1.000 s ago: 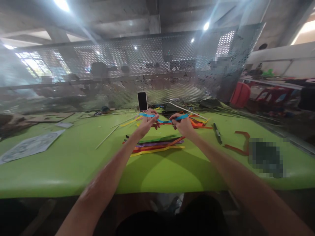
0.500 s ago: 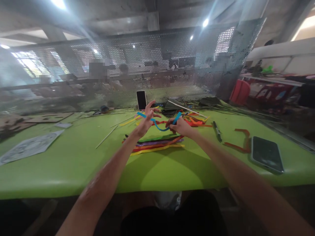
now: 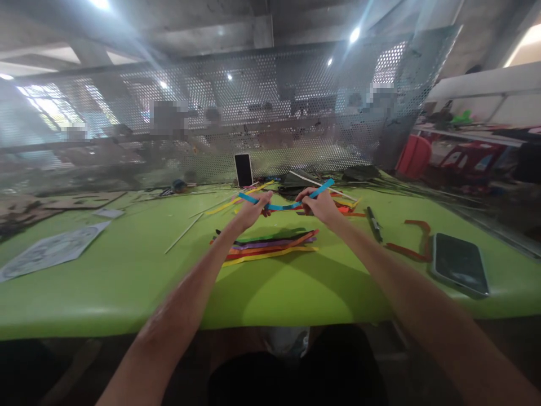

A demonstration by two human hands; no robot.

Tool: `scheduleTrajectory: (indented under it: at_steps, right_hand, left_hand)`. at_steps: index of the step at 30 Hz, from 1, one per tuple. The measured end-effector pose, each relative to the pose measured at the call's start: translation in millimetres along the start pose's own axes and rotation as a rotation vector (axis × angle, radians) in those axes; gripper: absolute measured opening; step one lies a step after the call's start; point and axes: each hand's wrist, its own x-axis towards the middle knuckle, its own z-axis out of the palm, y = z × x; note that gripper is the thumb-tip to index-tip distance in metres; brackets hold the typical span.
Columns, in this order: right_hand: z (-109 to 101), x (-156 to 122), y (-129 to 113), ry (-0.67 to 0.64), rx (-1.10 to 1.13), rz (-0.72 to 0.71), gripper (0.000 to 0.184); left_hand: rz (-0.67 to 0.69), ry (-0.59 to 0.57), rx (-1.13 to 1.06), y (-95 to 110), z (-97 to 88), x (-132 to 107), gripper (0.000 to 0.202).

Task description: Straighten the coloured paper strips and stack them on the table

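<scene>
Both my hands hold one blue paper strip (image 3: pixel 283 206) above the green table (image 3: pixel 127 270). My left hand (image 3: pixel 252 210) pinches it near its left end. My right hand (image 3: pixel 320 204) is closed on it further right, and the strip's right end sticks up past the fingers. The strip runs almost straight between the two hands. Below them a bundle of coloured strips (image 3: pixel 268 247) in green, purple, orange and yellow lies flat on the table. More loose strips (image 3: pixel 342 204) are piled just beyond my right hand.
A dark phone (image 3: pixel 460 264) lies at the right near a curved red strip (image 3: pixel 412 242). A black pen (image 3: pixel 374 223) lies right of my hands. Another phone (image 3: pixel 243 170) leans upright against the perforated metal screen (image 3: pixel 253 113). Thin sticks (image 3: pixel 183 234) and a printed sheet (image 3: pixel 51 251) lie at the left.
Half a second ago my left fingers were spread and the strip sagged in a loop. The left hand has closed on it and the strip is pulled nearly straight.
</scene>
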Motion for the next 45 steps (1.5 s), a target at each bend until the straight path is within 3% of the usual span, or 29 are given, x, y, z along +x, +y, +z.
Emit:
scheduleTrajectory:
  at_steps: [8, 13, 22, 31, 39, 45]
  right_hand:
    - [-4, -2, 1, 0.06, 0.081, 0.05, 0.013]
    - [-6, -1, 2, 0.058, 0.136, 0.087, 0.012]
    - [-9, 2, 5, 0.066, 0.189, 0.129, 0.008]
    - [-14, 8, 9, 0.113, 0.18, 0.099, 0.005]
    - [-15, 12, 12, 0.148, 0.174, 0.063, 0.006]
    - [-15, 11, 9, 0.165, 0.148, 0.042, 0.008]
  left_hand:
    - [-0.004, -0.19, -0.085, -1, -3.7, -6, 0.059]
    - [0.035, -0.11, -0.202, -6, -6.7, -2, 0.055]
    - [0.049, -0.257, -0.023, 3, -13.5, -7, 0.041]
    - [0.018, -0.157, 0.067, 3, -9.4, -4, 0.037]
    - [-0.04, -0.27, -0.033, 10, -14.5, -10, 0.034]
    - [-0.034, -0.286, 0.01, 6, -14.0, -7, 0.022]
